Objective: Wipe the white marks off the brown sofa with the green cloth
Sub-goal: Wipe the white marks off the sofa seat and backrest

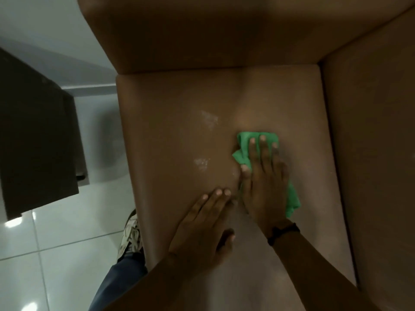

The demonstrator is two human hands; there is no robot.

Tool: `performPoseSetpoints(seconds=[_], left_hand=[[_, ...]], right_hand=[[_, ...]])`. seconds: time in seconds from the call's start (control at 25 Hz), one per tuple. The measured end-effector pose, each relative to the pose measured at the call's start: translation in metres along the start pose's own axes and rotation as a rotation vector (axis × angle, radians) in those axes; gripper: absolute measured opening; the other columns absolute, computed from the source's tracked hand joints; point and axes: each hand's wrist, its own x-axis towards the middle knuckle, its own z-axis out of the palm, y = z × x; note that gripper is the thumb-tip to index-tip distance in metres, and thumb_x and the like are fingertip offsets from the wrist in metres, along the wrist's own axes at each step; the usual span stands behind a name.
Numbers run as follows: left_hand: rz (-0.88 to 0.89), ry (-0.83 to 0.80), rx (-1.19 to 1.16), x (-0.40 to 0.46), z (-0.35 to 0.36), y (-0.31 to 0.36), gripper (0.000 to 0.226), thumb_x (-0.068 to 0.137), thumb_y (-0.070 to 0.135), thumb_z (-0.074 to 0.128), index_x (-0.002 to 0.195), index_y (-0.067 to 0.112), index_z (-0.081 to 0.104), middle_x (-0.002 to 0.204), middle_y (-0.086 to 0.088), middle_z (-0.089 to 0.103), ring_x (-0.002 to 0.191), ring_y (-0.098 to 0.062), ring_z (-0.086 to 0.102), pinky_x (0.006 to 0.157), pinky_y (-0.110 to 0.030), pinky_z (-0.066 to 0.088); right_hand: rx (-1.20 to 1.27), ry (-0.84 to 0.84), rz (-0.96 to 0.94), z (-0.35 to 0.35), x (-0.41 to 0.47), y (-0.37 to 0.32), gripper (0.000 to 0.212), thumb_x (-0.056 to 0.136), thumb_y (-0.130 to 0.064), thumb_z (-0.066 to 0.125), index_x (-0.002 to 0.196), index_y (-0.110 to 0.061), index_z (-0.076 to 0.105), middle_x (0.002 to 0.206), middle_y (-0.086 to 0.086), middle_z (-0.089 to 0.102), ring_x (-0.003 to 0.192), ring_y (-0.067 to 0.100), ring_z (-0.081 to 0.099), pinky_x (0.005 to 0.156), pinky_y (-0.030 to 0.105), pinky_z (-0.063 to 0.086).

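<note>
The brown sofa seat cushion (170, 140) fills the middle of the view. Two patches of white marks show on it: one (209, 119) toward the back, another (201, 163) nearer me. My right hand (262, 176) presses flat on the crumpled green cloth (243, 154), just right of both marks, fingers spread over the cloth. A dark band sits on that wrist. My left hand (204, 223) lies flat on the cushion, fingers together, below the nearer mark and touching the right hand's side. It holds nothing.
The sofa backrest (224, 32) rises behind the seat, and a second cushion (377, 153) lies to the right. A dark cabinet (38, 135) stands at left on glossy white floor tiles (67, 243). My shoe (132, 234) and jeans leg sit beside the sofa's left edge.
</note>
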Motion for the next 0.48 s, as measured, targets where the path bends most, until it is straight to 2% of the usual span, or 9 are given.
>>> performPoseSetpoints(seconds=[0.08,0.12,0.24,0.28,0.4,0.48], left_hand=[[-0.088,0.065,0.017,0.005,-0.004,-0.015,0.080,0.100,0.052,0.061,0.166,0.009,0.051,0.177,-0.012,0.044,0.165,-0.029,0.039,0.139,-0.042,0.014],[-0.124,0.085,0.035,0.006,-0.004,-0.020,0.080,0.102,0.052,0.058,0.167,0.007,0.050,0.176,-0.015,0.046,0.165,-0.030,0.035,0.139,-0.043,0.012],[-0.229,0.104,0.047,0.003,-0.006,-0.030,0.083,0.106,0.055,0.052,0.169,0.001,0.045,0.176,-0.022,0.044,0.168,-0.034,0.029,0.142,-0.046,0.008],[-0.283,0.112,0.041,0.003,-0.011,-0.034,0.086,0.106,0.056,0.050,0.169,-0.001,0.043,0.177,-0.023,0.042,0.169,-0.036,0.030,0.142,-0.048,0.011],[-0.460,0.129,0.022,0.008,-0.026,-0.052,0.091,0.106,0.057,0.046,0.172,-0.004,0.033,0.180,-0.026,0.035,0.170,-0.040,0.027,0.139,-0.060,0.023],[-0.502,0.158,0.020,0.012,-0.031,-0.062,0.087,0.108,0.052,0.043,0.172,-0.005,0.031,0.180,-0.028,0.032,0.170,-0.039,0.022,0.138,-0.065,0.026]], right_hand=[[0.023,0.077,0.171,0.003,0.015,-0.013,0.063,0.112,-0.041,0.031,0.171,-0.021,0.020,0.179,0.006,0.017,0.165,0.034,0.017,0.124,0.057,0.030],[0.018,0.105,0.195,0.007,0.022,-0.021,0.063,0.112,-0.042,0.030,0.171,-0.021,0.020,0.179,0.006,0.017,0.165,0.033,0.017,0.124,0.056,0.030],[-0.029,0.080,0.024,0.017,0.008,-0.017,0.064,0.113,-0.044,0.026,0.172,-0.021,0.016,0.180,0.006,0.016,0.165,0.032,0.015,0.125,0.056,0.029],[-0.037,0.059,-0.009,0.017,-0.007,-0.008,0.065,0.113,-0.044,0.027,0.172,-0.020,0.015,0.180,0.006,0.015,0.165,0.032,0.016,0.126,0.057,0.031],[-0.012,0.005,0.097,0.013,-0.060,-0.007,0.065,0.112,-0.042,0.031,0.171,-0.019,0.018,0.179,0.010,0.015,0.163,0.037,0.020,0.121,0.063,0.037],[-0.038,-0.005,-0.067,0.017,-0.077,-0.030,0.064,0.111,-0.042,0.029,0.171,-0.020,0.021,0.179,0.009,0.016,0.163,0.037,0.022,0.120,0.063,0.038]])
